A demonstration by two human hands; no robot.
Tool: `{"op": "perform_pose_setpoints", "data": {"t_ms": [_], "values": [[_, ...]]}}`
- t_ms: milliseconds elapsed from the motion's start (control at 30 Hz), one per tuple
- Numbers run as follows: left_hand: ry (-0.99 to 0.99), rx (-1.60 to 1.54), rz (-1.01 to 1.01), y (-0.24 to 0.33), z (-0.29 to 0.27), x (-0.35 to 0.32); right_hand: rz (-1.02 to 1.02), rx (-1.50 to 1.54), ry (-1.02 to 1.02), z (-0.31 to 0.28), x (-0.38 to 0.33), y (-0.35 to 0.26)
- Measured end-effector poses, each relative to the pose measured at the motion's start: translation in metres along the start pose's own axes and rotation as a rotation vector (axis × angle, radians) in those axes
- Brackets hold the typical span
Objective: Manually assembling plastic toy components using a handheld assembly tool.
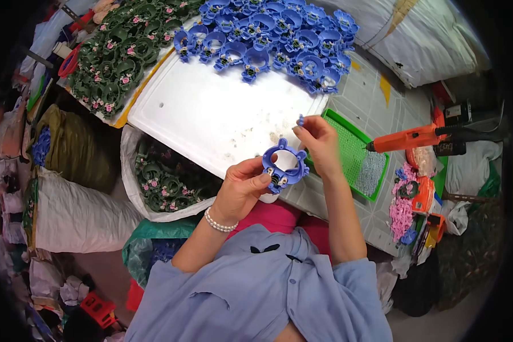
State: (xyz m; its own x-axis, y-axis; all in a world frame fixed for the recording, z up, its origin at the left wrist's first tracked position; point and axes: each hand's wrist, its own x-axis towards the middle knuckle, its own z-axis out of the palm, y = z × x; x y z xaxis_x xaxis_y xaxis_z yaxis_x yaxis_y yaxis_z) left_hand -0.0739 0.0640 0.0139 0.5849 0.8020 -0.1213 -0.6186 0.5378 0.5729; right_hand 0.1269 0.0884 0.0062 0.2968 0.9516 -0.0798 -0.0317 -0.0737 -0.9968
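Observation:
Between the thumb and fingers of my left hand point(244, 187) is a blue plastic ring-shaped part point(283, 165), held up over the near edge of the white board point(194, 114). The part has a round opening, small knobs on its rim and a little black, white and yellow figure at its lower side. My right hand point(319, 139) is raised just to the right of it, thumb and forefinger pinched on a tiny blue piece point(300, 120). Its exact shape is too small to make out. The two hands are apart.
Many similar blue parts point(256, 57) crowd the board's far side. Dark green parts with pink flowers point(119, 62) lie left, more in a white sack point(132, 171). Rightward are a green tray point(347, 137) holding small pieces, an orange glue gun point(407, 138) and pink parts point(402, 211).

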Motion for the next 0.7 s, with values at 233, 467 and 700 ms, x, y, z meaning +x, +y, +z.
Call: {"op": "perform_pose_setpoints", "data": {"t_ms": [233,467,700], "values": [[-0.183,-0.23,-0.308,-0.023,-0.003,-0.001,0.066,0.433,-0.141,-0.02,-0.081,-0.017],[-0.424,-0.533,-0.389,-0.042,0.006,-0.001,-0.02,0.411,-0.196,-0.016,-0.114,-0.043],[-0.344,-0.493,-0.328,-0.049,0.019,-0.012,-0.173,0.217,-0.209,-0.027,-0.123,-0.04]]}}
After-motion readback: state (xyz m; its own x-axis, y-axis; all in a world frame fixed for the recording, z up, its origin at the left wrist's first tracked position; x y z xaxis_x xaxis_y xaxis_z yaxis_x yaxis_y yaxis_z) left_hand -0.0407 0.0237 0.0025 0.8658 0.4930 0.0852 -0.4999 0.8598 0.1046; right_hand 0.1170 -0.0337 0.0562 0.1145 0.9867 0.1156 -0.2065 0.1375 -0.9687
